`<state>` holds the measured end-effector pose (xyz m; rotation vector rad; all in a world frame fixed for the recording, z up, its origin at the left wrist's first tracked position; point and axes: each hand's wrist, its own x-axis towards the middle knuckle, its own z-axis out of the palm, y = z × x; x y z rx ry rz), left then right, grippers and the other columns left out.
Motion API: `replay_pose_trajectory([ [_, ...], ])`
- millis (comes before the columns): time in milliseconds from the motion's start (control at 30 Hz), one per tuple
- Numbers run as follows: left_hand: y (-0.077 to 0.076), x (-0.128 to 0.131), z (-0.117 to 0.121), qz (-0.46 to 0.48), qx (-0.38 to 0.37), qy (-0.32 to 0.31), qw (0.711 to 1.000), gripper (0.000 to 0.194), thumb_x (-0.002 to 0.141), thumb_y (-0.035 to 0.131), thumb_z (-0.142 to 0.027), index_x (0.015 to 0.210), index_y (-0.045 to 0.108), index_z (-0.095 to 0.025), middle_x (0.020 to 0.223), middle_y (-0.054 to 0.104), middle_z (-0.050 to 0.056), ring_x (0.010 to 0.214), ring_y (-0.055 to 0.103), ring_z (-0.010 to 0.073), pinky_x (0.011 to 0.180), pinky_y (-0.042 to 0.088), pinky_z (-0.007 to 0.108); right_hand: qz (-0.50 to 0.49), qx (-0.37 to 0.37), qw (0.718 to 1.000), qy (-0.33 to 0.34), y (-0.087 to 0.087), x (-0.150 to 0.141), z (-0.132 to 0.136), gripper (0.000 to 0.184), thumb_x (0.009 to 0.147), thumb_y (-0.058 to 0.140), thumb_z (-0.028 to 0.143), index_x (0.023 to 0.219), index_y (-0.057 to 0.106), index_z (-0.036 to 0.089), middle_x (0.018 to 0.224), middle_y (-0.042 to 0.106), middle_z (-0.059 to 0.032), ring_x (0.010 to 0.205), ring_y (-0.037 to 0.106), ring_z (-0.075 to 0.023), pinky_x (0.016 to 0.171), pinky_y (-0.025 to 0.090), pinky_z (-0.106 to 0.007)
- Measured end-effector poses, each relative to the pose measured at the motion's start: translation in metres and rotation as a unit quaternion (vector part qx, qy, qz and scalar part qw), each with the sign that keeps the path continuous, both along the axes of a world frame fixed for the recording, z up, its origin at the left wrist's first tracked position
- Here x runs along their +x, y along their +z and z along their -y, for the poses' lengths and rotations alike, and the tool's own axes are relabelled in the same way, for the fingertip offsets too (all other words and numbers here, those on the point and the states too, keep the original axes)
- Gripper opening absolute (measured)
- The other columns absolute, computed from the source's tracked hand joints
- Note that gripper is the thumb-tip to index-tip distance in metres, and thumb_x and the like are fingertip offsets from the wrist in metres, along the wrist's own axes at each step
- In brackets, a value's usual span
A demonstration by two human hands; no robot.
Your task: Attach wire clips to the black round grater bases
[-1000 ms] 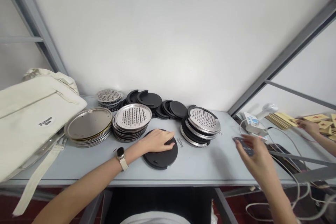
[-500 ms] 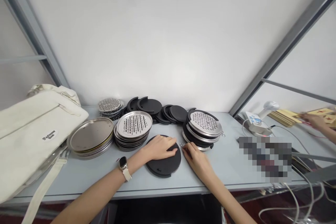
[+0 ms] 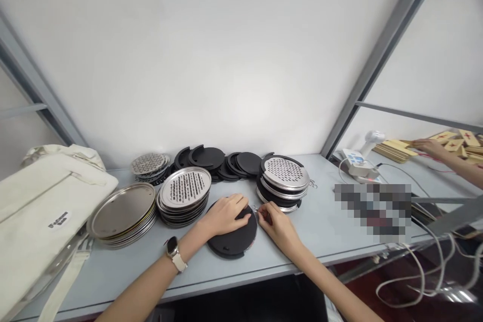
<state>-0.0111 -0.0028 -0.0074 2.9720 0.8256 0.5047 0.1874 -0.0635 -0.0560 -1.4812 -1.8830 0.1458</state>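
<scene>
My left hand (image 3: 226, 215) is pressed over a round black disc (image 3: 234, 244) lying flat on the table, its fingers bent down on the far right part. At that disc's right edge, my right hand (image 3: 278, 225) pinches a small metal wire loop (image 3: 255, 208). A thin light rim shows along the disc's lower right side. Just behind my right hand stands a stack of perforated metal grater plates set in black holders (image 3: 286, 173), with wire loops sticking out at its right.
Left of my hands are a pile of grater plates (image 3: 187, 188) and a pile of plain metal trays (image 3: 123, 210). Loose black holders (image 3: 209, 157) lie along the wall. A cream bag (image 3: 56, 201) sits far left. At right are a scanner (image 3: 372, 141), cables and another person's hand (image 3: 432, 147).
The view has turned slightly, shifting the table's things leftward. My left hand stays on the disc; my right hand keeps its pinch on the wire loop by the disc's edge.
</scene>
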Motion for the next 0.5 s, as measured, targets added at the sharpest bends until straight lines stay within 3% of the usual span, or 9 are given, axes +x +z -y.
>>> replay_pose_trajectory([
  [300, 0.003, 0.001, 0.002, 0.021, 0.06, -0.07, 0.995, 0.033, 0.092, 0.043, -0.01, 0.123, 0.049, -0.022, 0.112, 0.055, 0.009, 0.103, 0.055, 0.0224, 0.086, 0.049, 0.035, -0.074, 0.04, 0.996, 0.009, 0.001, 0.002, 0.007, 0.008, 0.092, 0.047, 0.021, 0.09, 0.055, 0.021, 0.078, 0.052, -0.0012, 0.065, 0.054, -0.015, 0.059, 0.046, -0.026],
  [367, 0.001, 0.0, 0.001, 0.01, 0.094, -0.092, 0.991, 0.036, 0.091, 0.043, -0.007, 0.123, 0.05, -0.022, 0.111, 0.056, 0.009, 0.102, 0.056, 0.0218, 0.085, 0.05, 0.035, -0.067, 0.047, 0.996, 0.019, 0.003, 0.0, 0.009, 0.009, 0.093, 0.046, 0.021, 0.091, 0.055, 0.021, 0.079, 0.052, -0.0016, 0.065, 0.054, -0.015, 0.058, 0.046, -0.026],
  [500, -0.002, 0.0, 0.0, -0.004, 0.131, -0.111, 0.985, 0.025, 0.095, 0.041, -0.01, 0.112, 0.057, -0.019, 0.103, 0.058, 0.008, 0.093, 0.057, 0.0195, 0.081, 0.05, 0.033, -0.05, 0.043, 0.997, 0.041, 0.006, -0.002, 0.013, 0.008, 0.094, 0.045, 0.023, 0.094, 0.054, 0.022, 0.079, 0.051, -0.0014, 0.065, 0.054, -0.0148, 0.057, 0.046, -0.026],
])
